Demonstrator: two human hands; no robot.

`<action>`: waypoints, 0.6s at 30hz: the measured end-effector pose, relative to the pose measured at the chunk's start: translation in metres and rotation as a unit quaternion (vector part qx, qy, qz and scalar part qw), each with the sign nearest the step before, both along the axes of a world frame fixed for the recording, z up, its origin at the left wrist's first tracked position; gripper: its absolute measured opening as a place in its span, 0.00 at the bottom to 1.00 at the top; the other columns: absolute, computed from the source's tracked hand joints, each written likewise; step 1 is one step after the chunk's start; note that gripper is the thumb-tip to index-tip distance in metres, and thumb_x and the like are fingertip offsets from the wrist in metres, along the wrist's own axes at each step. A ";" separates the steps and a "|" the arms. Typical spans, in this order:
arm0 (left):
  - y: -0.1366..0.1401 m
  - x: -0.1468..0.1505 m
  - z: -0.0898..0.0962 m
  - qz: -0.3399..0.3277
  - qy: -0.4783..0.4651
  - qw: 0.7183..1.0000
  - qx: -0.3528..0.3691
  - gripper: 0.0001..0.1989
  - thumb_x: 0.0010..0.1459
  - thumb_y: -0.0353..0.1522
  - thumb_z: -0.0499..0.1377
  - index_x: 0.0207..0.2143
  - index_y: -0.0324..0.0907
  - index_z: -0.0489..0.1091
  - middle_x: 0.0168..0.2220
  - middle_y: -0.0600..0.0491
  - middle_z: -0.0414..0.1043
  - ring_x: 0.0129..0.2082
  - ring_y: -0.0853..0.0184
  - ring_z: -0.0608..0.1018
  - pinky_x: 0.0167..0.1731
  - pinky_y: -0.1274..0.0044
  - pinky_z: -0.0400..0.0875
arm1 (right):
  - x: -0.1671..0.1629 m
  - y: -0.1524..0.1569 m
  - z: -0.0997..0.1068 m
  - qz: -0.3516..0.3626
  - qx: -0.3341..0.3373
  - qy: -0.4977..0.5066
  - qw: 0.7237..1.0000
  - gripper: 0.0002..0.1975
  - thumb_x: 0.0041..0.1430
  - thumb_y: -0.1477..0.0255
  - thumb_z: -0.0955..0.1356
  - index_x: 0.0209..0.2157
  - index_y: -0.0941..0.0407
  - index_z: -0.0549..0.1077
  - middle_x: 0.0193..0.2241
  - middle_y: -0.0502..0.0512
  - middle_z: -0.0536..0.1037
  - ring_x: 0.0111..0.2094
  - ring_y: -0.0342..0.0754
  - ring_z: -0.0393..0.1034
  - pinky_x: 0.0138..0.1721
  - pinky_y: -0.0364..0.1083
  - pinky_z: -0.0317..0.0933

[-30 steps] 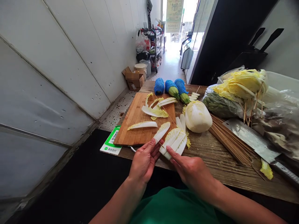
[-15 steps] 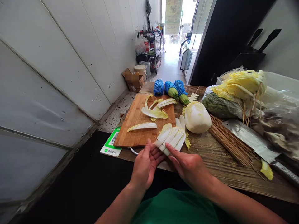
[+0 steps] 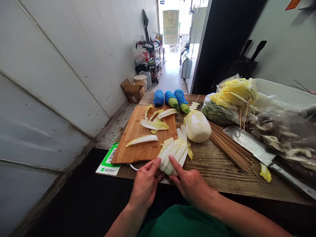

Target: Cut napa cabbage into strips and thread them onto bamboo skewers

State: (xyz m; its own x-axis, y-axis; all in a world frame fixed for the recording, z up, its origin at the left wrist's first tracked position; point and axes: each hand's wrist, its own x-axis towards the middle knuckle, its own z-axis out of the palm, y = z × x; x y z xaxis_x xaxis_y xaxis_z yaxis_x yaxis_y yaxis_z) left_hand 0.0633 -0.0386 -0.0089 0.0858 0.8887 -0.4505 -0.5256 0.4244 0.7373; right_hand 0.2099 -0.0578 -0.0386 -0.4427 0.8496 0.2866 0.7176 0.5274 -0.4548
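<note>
In the head view, a fan of napa cabbage strips is held over the table's near edge. My left hand grips its left side, thumb on top and fingers underneath. My right hand pinches the lower right part, its index finger laid along the top. A thin stick end shows just left of the strips. Beyond my hands, the wooden cutting board bears one loose cabbage strip and several more cut pieces. The trimmed cabbage head sits right of the board.
A bundle of wooden skewers and a cleaver lie to the right. Netted zucchini stand at the back. Skewered cabbage leaves rest on bagged greens, near bagged mushrooms. A payment sign lies front left.
My left thumb has come over onto the cabbage strips, where the palm lay open beneath before. The strips are drawn closer together. The whole view has shifted, with things appearing further left.
</note>
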 end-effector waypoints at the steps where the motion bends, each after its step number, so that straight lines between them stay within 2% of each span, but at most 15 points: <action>1: 0.000 0.000 -0.001 -0.004 0.001 1.000 -0.003 0.09 0.49 0.31 0.61 0.34 0.35 0.73 0.37 0.45 0.75 0.40 0.62 0.76 0.40 0.72 0.71 | 0.000 0.001 0.000 0.002 -0.011 0.005 1.000 0.28 0.62 0.72 0.57 0.61 0.64 0.45 0.31 0.61 0.79 0.26 0.48 0.73 0.26 0.41 0.64; 4: 0.001 -0.001 0.000 -0.016 0.002 1.000 0.001 0.10 0.49 0.32 0.61 0.33 0.35 0.74 0.37 0.46 0.75 0.39 0.62 0.76 0.40 0.72 0.71 | 0.006 -0.001 0.002 0.010 -0.046 0.031 0.998 0.29 0.61 0.72 0.58 0.61 0.64 0.44 0.31 0.62 0.78 0.27 0.48 0.72 0.28 0.43 0.64; 8: -0.002 -0.009 0.009 -0.054 0.036 0.997 0.034 0.12 0.49 0.33 0.61 0.36 0.37 0.74 0.38 0.46 0.75 0.39 0.61 0.75 0.39 0.70 0.71 | 0.025 -0.013 0.010 0.025 -0.108 0.111 0.988 0.33 0.59 0.72 0.61 0.61 0.63 0.39 0.25 0.52 0.73 0.23 0.43 0.65 0.27 0.41 0.61; 10: -0.005 -0.013 0.013 -0.078 0.070 0.993 0.046 0.13 0.48 0.33 0.62 0.38 0.38 0.74 0.38 0.47 0.75 0.38 0.61 0.76 0.39 0.70 0.71 | 0.033 -0.020 0.015 0.010 -0.148 0.142 0.979 0.26 0.59 0.72 0.61 0.57 0.62 0.50 0.23 0.48 0.70 0.22 0.41 0.62 0.26 0.40 0.59; 12: -0.009 -0.014 0.016 -0.089 0.093 0.990 0.054 0.13 0.48 0.33 0.62 0.38 0.38 0.74 0.38 0.47 0.75 0.37 0.61 0.76 0.39 0.71 0.71 | 0.039 -0.024 0.019 -0.020 -0.184 0.155 0.970 0.13 0.58 0.71 0.61 0.45 0.60 0.64 0.23 0.49 0.69 0.23 0.40 0.62 0.26 0.39 0.57; 13: -0.012 -0.013 0.016 -0.087 0.096 0.990 0.058 0.13 0.48 0.33 0.62 0.38 0.38 0.75 0.38 0.47 0.75 0.37 0.62 0.76 0.39 0.71 0.71 | 0.040 -0.025 0.021 -0.030 -0.197 0.159 0.967 0.08 0.59 0.71 0.61 0.37 0.59 0.67 0.23 0.49 0.69 0.24 0.40 0.62 0.26 0.39 0.57; 15: -0.018 -0.013 0.016 -0.080 0.096 0.990 0.069 0.13 0.48 0.33 0.62 0.37 0.39 0.75 0.38 0.47 0.75 0.37 0.62 0.76 0.39 0.71 0.70 | 0.043 -0.026 0.026 -0.010 -0.219 0.172 0.961 0.10 0.60 0.70 0.60 0.29 0.59 0.69 0.23 0.50 0.70 0.24 0.40 0.62 0.27 0.39 0.57; 18: -0.026 -0.015 0.016 -0.097 0.102 0.984 0.105 0.13 0.48 0.33 0.62 0.39 0.43 0.74 0.37 0.48 0.76 0.38 0.61 0.76 0.40 0.71 0.70 | 0.050 -0.030 0.034 0.061 -0.245 0.220 0.942 0.14 0.62 0.69 0.58 0.32 0.57 0.73 0.24 0.50 0.73 0.26 0.41 0.66 0.28 0.39 0.60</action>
